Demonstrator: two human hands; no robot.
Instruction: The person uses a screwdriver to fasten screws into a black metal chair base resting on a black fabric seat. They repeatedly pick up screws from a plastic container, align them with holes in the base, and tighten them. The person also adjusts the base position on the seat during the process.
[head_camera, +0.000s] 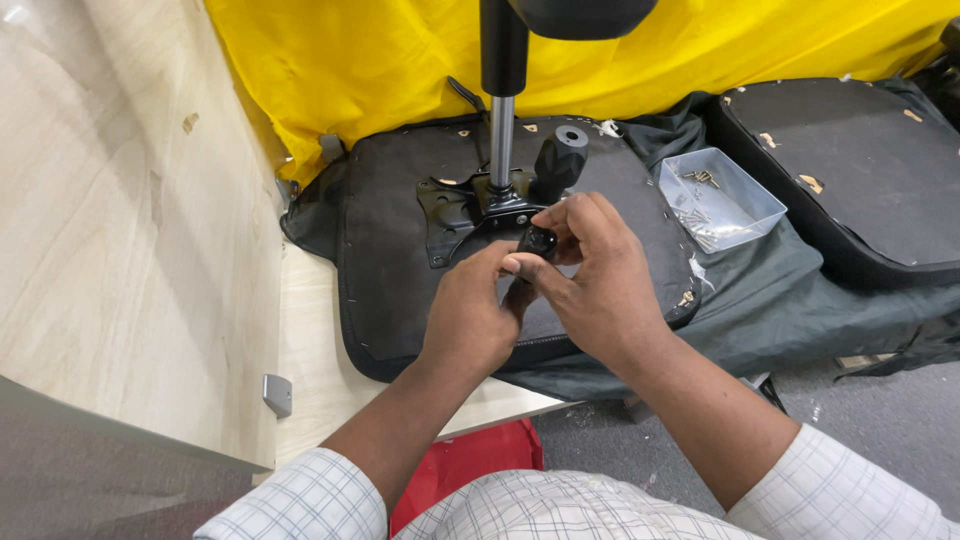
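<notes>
Small black knob-like part pinched between both hands, just in front of the metal mechanism plate. Right hand fingers curled narrow round it; left hand thumb and fingertips closed on its near side. Plate sits on the upturned black seat pad; gas cylinder rises from it. Clear screw tray right of the plate.
</notes>
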